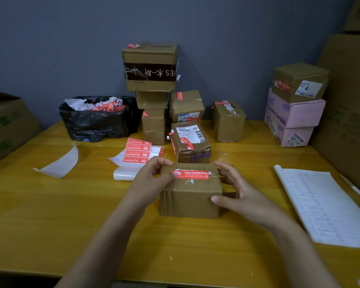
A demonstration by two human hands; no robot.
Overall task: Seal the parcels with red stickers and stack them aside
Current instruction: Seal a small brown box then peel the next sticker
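Left hand (152,175): fingers curled over the top left edge of the small brown cardboard parcel (190,196), thumb pressing at the left end of the red sticker (192,175).
Right hand (235,192): cupped round the parcel's right side, fingers bent at the top right edge, thumb tip on the front face.
Parcel: upright on the yellow wooden table (50,204), in the middle, near the front edge, between both hands.
Sticker: lies flat across the top flaps of the parcel, over the seam, with white print on it.
Sticker sheets (137,152): white backing with rows of red labels, on the table just left of and behind the parcel.
Sealed parcel (190,142): brown, with a barcode label and red stickers, directly behind the held one.
Stack of brown boxes (150,67): at the back against the grey wall, the top box banded with dark tape.
Black bin bag (98,117): back left, holding white and red paper scraps.
Pink boxes (293,113): stacked back right, a brown box on top.
Lined notebook (324,206): open, at the right of the table.
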